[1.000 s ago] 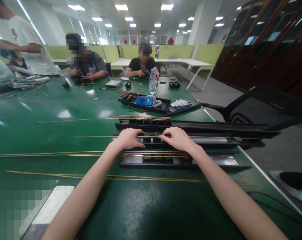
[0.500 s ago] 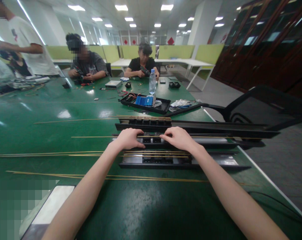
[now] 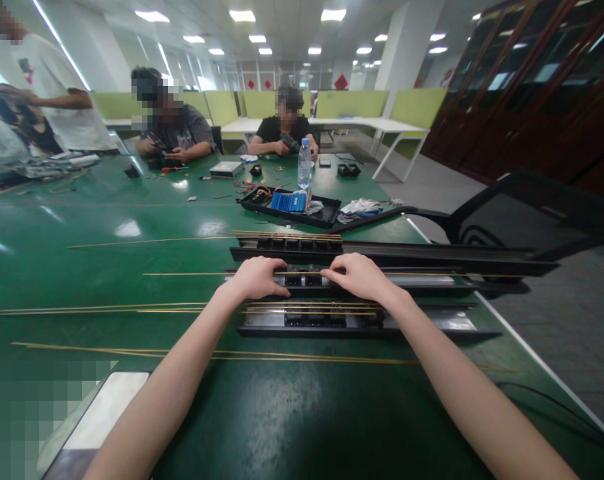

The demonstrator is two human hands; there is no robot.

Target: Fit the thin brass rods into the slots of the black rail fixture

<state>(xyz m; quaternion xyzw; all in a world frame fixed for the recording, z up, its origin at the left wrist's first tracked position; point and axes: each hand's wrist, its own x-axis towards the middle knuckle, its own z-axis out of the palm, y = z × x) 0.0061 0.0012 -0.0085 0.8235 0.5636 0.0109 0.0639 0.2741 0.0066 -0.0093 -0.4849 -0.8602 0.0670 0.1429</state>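
The left hand straddled the middle channel, thumb at its near wall and fingers toward its far wall, spread apart; whether they pressed on it could not be told. The right hand had thumb and fingertips together, pinching a thin rod. This rod lay lengthwise over the middle channel and its black blocks, its left end reaching out above the table, its right part running toward the table's right edge.

The near channel lay just beside, with more rods across it. The far channel carried rods too and stuck out past the right edge. Loose rods lay nearer the wearer. Toward the far edge stood a bottle; before it sat a tray with gloves just beside. Two people sat along the far edge.
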